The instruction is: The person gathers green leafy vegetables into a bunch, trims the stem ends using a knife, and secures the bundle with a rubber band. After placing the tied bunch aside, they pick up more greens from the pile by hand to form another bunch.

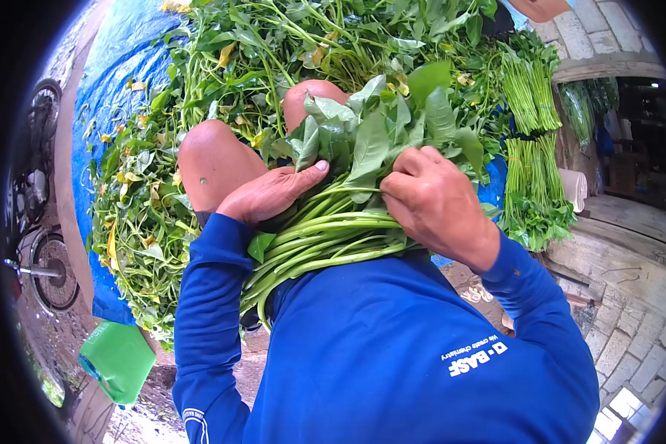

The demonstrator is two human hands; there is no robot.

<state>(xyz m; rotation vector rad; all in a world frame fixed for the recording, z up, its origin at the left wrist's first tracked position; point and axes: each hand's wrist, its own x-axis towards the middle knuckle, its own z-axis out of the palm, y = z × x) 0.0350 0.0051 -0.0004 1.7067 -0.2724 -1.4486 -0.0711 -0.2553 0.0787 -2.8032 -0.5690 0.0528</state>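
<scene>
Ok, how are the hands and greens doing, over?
Left hand against leafy bunch, grip partly hidden. Right hand closed on its stems. Nothing visibly blocking either.

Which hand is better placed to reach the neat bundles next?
Right, probably. The right hand is nearer the neat bundles, which lie on that side; the left hand is farther away. Caveat: the right appears closed on green stems.
</scene>
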